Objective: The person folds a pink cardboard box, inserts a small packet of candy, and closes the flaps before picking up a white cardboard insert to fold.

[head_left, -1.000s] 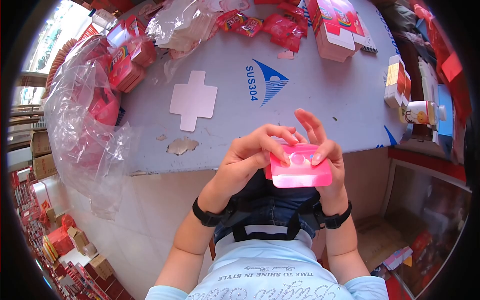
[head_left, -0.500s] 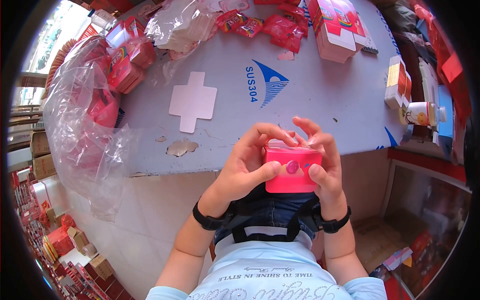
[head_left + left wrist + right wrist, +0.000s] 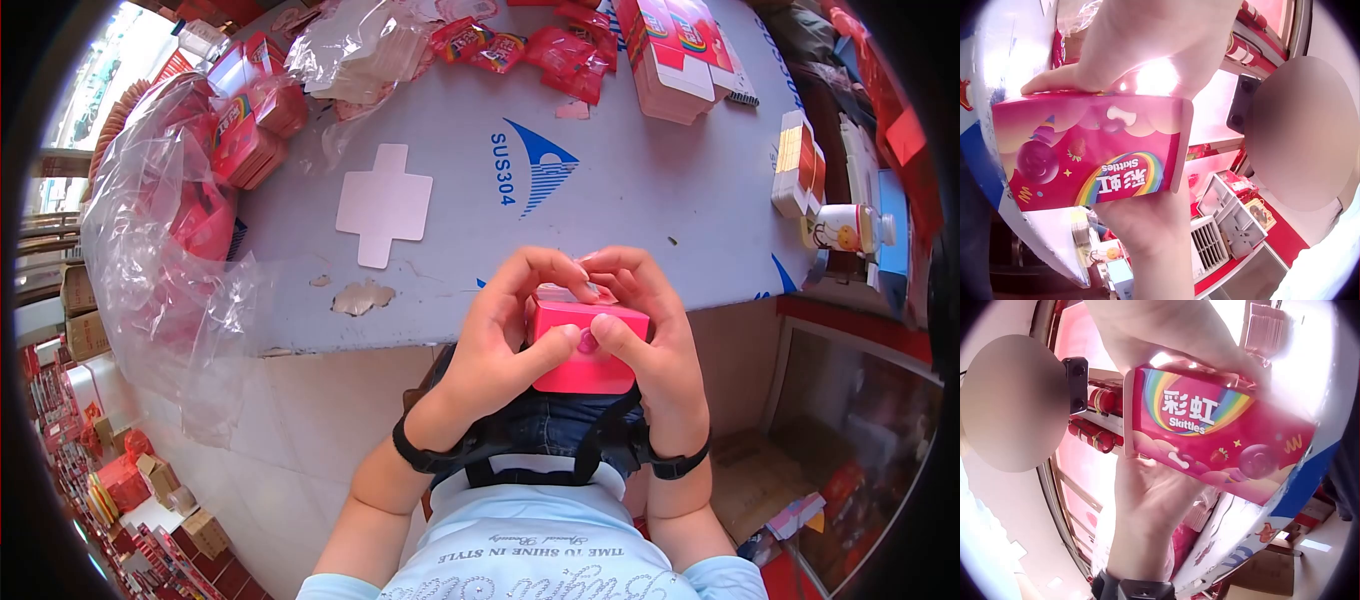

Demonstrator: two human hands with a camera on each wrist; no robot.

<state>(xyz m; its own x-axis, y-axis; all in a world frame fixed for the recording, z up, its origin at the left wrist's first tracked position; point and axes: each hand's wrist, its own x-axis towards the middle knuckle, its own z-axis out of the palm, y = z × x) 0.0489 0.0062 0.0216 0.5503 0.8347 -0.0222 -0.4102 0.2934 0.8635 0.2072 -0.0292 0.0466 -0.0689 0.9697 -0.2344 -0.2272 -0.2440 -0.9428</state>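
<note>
Both hands hold a pink Skittles carton (image 3: 588, 374) just off the table's near edge, above the lap. My left hand (image 3: 478, 352) grips its left side, thumb on the face toward the body and fingers bent over the top. The right hand (image 3: 668, 352) mirrors it on the other side, so the two thumbs lie close together at a purple candy picture. Fingertips of both hands meet at the far top edge, where a pale flap partly shows. Rainbow-printed sides of the carton (image 3: 1088, 153) face the left wrist view and likewise the carton (image 3: 1210, 428) in the right wrist view.
A white cross-shaped card (image 3: 386, 205) lies flat on the grey table (image 3: 620, 190). Beyond it are a clear plastic bag (image 3: 150, 230), red candy packets (image 3: 560, 62) and a stack of flat cartons (image 3: 672, 75). A jar (image 3: 842, 228) stands at the right edge.
The carton has turned from lying tilted, pale edge toward the body, to showing its pink face. The right fingers, raised earlier, have curled over the top, and the thumbs have moved together.
</note>
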